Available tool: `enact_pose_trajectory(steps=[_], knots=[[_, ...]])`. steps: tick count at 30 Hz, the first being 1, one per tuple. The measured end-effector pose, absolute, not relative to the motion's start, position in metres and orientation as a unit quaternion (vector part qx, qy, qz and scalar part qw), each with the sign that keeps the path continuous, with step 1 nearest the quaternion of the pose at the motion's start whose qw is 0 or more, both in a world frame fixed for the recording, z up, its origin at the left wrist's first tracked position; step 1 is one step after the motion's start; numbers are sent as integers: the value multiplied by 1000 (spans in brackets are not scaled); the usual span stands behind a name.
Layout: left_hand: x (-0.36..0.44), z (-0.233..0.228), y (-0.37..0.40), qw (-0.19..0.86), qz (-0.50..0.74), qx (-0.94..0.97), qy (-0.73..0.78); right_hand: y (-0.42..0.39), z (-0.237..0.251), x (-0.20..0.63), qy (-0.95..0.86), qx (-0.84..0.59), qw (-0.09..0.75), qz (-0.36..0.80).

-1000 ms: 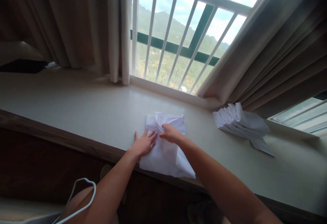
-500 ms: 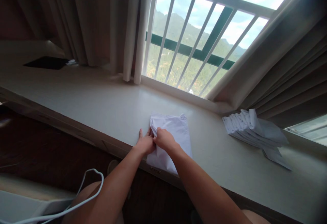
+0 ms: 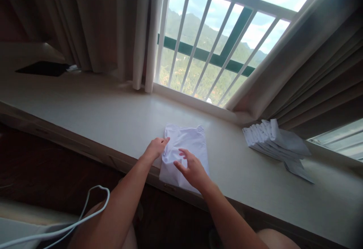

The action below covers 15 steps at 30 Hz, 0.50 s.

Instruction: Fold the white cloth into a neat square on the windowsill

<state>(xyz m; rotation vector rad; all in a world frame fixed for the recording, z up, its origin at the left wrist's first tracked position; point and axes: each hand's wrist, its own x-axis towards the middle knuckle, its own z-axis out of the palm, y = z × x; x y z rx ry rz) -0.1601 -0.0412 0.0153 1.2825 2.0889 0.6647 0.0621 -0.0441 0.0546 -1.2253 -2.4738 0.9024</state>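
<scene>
Fingers: left hand [image 3: 155, 148] pinching left edge of folded white cloth [image 3: 188, 147] | right hand [image 3: 193, 167] spread open on cloth | cloth lies 12 o'clock from right fingertips | pale ledge [image 3: 99, 112] beneath.

hands parted, right hand [image 3: 193, 167] apparently lifted off white cloth [image 3: 185, 147], fingers spread
</scene>
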Motion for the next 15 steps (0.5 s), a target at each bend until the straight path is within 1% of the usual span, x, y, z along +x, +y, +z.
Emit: enact_pose_trajectory(steps=[4,6,8,12,15], knots=[[-155,14,-44,392,277,437,761,-68,31,127,-873,-415,71,247],[-151,14,-48,456,278,425,731,-77,17,148,-884,-411,43,217],[-148,17,-51,496,290,420,702,-81,3,161,-893,-407,34,187],[-139,24,-42,518,339,431,657,-72,-16,173,-896,-417,71,133],[-126,20,-23,496,389,428,647,-61,-22,181,-885,-443,107,96]])
